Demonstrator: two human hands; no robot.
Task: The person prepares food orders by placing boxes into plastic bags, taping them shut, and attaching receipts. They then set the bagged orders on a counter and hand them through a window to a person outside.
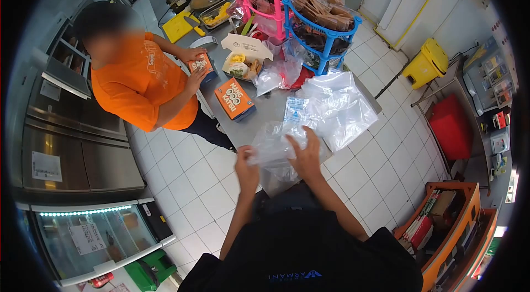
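Single head view, high above, facing steeply down, wide fisheye
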